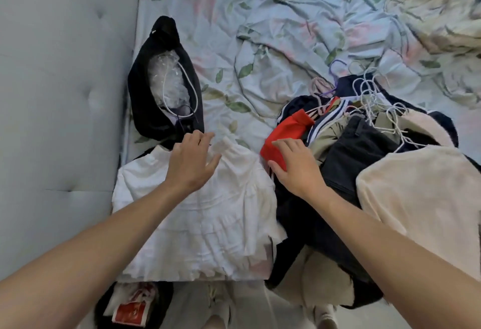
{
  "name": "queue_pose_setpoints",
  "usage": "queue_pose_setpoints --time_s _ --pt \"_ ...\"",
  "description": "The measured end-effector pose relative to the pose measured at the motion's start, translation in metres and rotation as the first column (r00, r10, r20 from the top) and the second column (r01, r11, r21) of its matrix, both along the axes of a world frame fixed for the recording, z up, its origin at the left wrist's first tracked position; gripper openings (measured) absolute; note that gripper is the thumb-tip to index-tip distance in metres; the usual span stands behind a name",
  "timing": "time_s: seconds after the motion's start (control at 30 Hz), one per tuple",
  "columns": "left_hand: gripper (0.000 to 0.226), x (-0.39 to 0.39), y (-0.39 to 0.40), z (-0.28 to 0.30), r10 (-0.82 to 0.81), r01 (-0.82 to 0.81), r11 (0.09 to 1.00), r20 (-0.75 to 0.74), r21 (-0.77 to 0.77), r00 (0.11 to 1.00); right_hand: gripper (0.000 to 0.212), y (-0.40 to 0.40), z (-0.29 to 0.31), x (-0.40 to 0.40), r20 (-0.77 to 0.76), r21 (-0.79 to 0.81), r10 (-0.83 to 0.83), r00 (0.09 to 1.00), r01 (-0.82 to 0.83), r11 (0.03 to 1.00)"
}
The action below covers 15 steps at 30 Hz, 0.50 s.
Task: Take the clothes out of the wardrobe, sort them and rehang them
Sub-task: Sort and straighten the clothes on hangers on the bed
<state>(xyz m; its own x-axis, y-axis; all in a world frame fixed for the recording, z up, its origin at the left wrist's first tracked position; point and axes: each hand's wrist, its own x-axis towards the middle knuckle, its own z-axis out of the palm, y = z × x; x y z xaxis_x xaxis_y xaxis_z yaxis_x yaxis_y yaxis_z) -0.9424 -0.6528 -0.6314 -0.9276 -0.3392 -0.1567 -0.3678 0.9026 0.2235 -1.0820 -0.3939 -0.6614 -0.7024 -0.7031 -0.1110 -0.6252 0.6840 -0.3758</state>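
A white tiered garment (208, 227) lies flat on the bed in front of me. My left hand (192, 162) hovers over its top edge with fingers spread and relaxed, holding nothing. My right hand (294, 162) pinches the edge of a red garment (283, 130), thumb under and fingers on top. The red piece belongs to a heap of clothes (364, 151) on hangers at the right, with dark, khaki and striped items. A cream top (421, 198) lies over the heap's near side. Several wire hangers (374, 99) stick out of the pile.
A black garment with a clear plastic bag and a white hanger (166, 86) lies at the left by the grey padded headboard (59, 94). The floral sheet (286, 29) is rumpled, with a bunched duvet (440, 8) far right. A red-and-white bag (130, 310) sits on the floor below.
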Motion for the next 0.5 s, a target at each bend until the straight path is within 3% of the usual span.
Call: queue_pose_setpoints --time_s 0.23,0.5 --pt "0.056 -0.071 0.161 0.019 -0.021 0.026 0.997 -0.060 0.073 0.998 0.054 0.140 0.047 -0.042 -0.051 -0.081 -0.021 0.998 0.017 0.997" --pt "0.054 -0.147 0.366 0.032 0.012 0.016 0.965 -0.108 0.262 0.994 0.056 0.351 0.049 -0.110 -0.024 0.097 -0.191 0.981 0.193 0.977"
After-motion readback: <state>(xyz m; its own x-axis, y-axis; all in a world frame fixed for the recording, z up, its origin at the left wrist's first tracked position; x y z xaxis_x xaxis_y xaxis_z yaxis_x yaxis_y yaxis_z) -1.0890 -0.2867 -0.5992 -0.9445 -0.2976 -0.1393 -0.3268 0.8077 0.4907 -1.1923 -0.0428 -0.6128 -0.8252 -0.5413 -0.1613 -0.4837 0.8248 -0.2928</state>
